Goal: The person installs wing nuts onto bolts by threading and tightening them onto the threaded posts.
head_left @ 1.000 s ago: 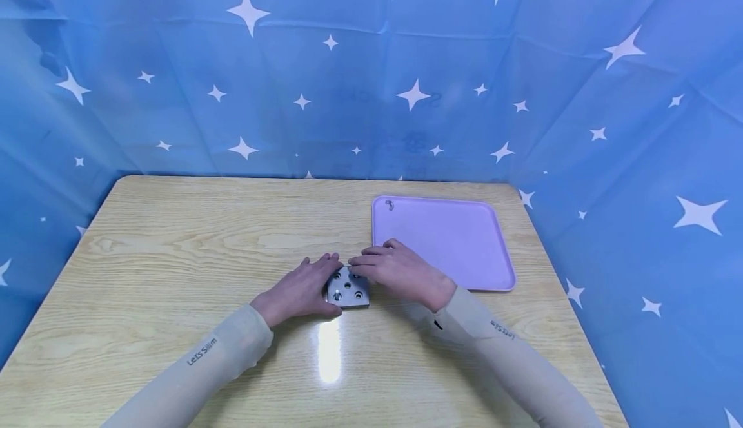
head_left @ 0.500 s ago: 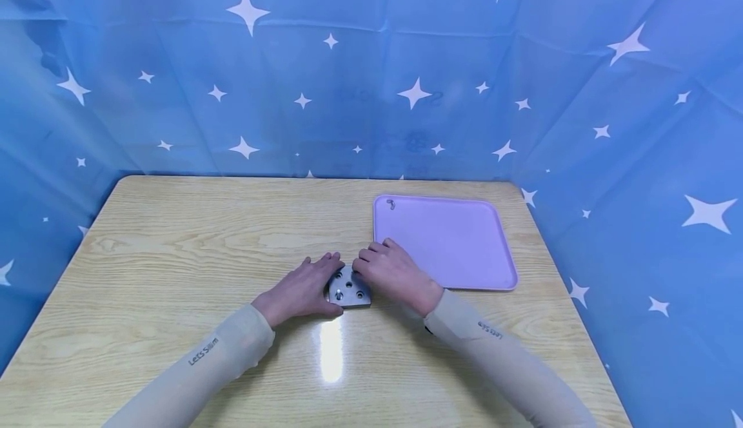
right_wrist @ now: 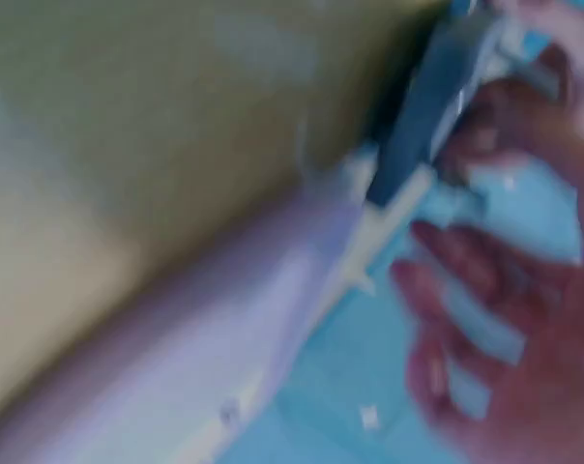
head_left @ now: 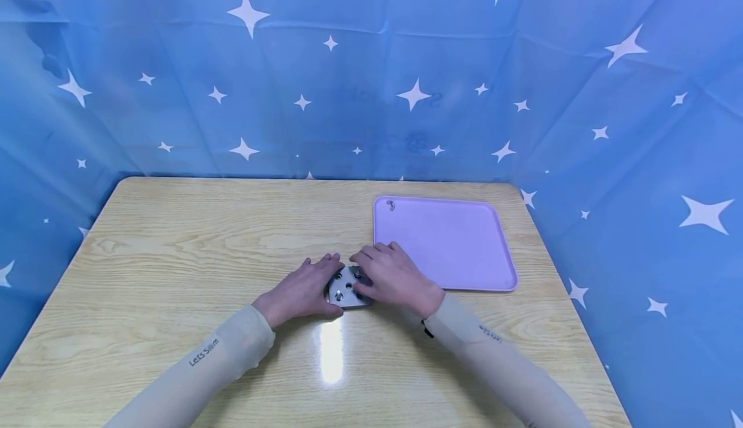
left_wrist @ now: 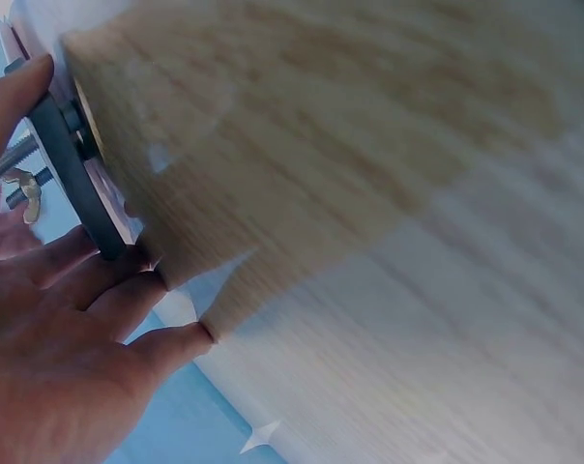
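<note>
Plate of grey metal (head_left: pixel 347 299) lies on the wooden table (head_left: pixel 174 234) in the head view, left hand (head_left: pixel 298 291) gripping it from nine o'clock, right hand (head_left: pixel 395 276) over its three o'clock side, lilac tray (head_left: pixel 447 241) towards two o'clock. Left wrist view: thumb and fingers clasp opposite edges; a wing nut (left_wrist: pixel 28 198) shows at nine o'clock. Right wrist view, blurred: the plate is at one o'clock; whether that hand pinches anything, I cannot tell.
</note>
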Demonstrator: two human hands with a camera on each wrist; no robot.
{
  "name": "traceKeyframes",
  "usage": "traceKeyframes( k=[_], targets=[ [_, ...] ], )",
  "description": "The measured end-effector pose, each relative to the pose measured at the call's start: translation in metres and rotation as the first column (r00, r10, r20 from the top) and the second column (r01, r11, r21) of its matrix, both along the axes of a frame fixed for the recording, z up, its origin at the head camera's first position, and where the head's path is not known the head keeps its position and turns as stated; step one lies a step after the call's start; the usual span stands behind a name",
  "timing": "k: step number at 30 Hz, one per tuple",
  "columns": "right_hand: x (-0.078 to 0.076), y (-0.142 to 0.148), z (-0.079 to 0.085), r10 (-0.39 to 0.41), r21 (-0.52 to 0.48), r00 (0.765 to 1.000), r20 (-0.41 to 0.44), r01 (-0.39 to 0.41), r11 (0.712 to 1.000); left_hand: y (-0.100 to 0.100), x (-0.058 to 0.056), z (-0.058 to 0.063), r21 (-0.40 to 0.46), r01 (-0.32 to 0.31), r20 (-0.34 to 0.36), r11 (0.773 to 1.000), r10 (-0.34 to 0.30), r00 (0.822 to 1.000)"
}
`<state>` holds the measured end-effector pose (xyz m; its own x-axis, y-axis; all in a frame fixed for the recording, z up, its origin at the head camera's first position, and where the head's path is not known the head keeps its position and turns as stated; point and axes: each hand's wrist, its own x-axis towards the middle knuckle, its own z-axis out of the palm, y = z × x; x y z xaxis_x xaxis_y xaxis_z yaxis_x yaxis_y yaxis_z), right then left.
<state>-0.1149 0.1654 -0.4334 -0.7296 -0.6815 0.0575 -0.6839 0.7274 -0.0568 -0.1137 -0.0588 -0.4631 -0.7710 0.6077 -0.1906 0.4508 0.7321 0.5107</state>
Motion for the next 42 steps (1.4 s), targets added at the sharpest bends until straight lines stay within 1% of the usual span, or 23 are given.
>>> traceKeyframes(
  k=[2, 4, 5, 8, 12, 17, 21, 23, 25, 27, 29, 31, 33, 35, 38, 40, 42],
  targets=[
    [-0.002, 0.005, 0.005, 0.095, 0.057, 0.995, 0.011, -0.096, 0.994, 0.000, 0.000, 0.000, 0.003, 0.002, 0.003, 1.000, -0.002, 1.000],
    [-0.005, 0.009, 0.008, 0.184, 0.107, 0.983, 0.012, -0.184, 0.977, -0.001, -0.001, 0.001, -0.003, 0.001, 0.007, 1.000, -0.001, 1.000],
    [-0.006, 0.011, 0.009, 0.216, 0.128, 0.976, 0.001, -0.214, 0.968, -0.001, -0.001, 0.001, -0.005, 0.000, 0.012, 1.000, 0.000, 1.000],
    [-0.008, 0.013, 0.011, 0.265, 0.171, 0.964, -0.037, -0.255, 0.952, -0.001, -0.001, 0.001, -0.008, -0.005, 0.022, 1.000, 0.005, 1.000],
    [-0.009, 0.013, 0.009, 0.272, 0.167, 0.959, -0.079, -0.256, 0.952, 0.000, -0.001, 0.001, -0.004, -0.007, 0.028, 1.000, 0.007, 1.000],
    [-0.009, 0.009, 0.005, 0.233, 0.132, 0.963, -0.135, -0.215, 0.968, 0.000, 0.000, 0.002, -0.006, -0.010, 0.026, 1.000, 0.010, 1.000],
    [-0.007, 0.004, -0.002, 0.152, 0.051, 0.976, -0.156, -0.146, 0.988, 0.001, 0.000, 0.001, 0.004, -0.006, 0.018, 1.000, 0.006, 1.000],
    [-0.005, 0.000, -0.006, 0.098, -0.006, 0.985, -0.144, -0.100, 0.995, 0.001, 0.000, 0.001, 0.013, -0.003, 0.014, 1.000, 0.003, 1.000],
    [-0.002, -0.003, -0.010, 0.036, -0.063, 0.993, -0.115, -0.043, 0.997, 0.002, 0.000, 0.001, 0.018, 0.000, 0.013, 1.000, -0.001, 1.000],
    [0.001, -0.007, -0.011, -0.027, -0.117, 0.997, -0.067, 0.019, 0.993, 0.002, 0.000, 0.000, 0.026, 0.001, 0.009, 1.000, -0.002, 1.000],
    [0.003, -0.009, -0.013, -0.078, -0.154, 0.997, -0.024, 0.074, 0.985, 0.001, 0.000, 0.000, 0.034, 0.001, 0.006, 0.999, -0.002, 1.000],
    [0.004, -0.011, -0.013, -0.108, -0.169, 0.994, 0.005, 0.108, 0.980, 0.001, 0.000, 0.000, 0.037, 0.002, 0.003, 0.999, -0.003, 1.000],
    [0.005, -0.009, -0.012, -0.109, -0.147, 0.994, -0.007, 0.107, 0.983, 0.001, 0.000, 0.000, 0.036, 0.005, 0.001, 0.999, -0.005, 1.000],
    [0.005, -0.006, -0.008, -0.066, -0.095, 0.997, -0.031, 0.063, 0.994, 0.001, 0.001, 0.000, 0.032, 0.010, -0.003, 0.999, -0.010, 1.000],
    [0.002, 0.001, -0.001, 0.062, 0.003, 0.997, -0.051, -0.062, 0.998, 0.000, 0.000, 0.000, 0.025, 0.014, -0.006, 1.000, -0.014, 1.000],
    [0.000, 0.006, 0.004, 0.160, 0.061, 0.986, -0.045, -0.158, 0.986, 0.000, 0.000, -0.001, 0.024, 0.012, -0.003, 1.000, -0.012, 1.000],
    [-0.003, 0.009, 0.006, 0.235, 0.115, 0.971, -0.048, -0.229, 0.967, 0.000, 0.000, -0.001, 0.024, 0.008, 0.002, 1.000, -0.008, 1.000]
  ],
)
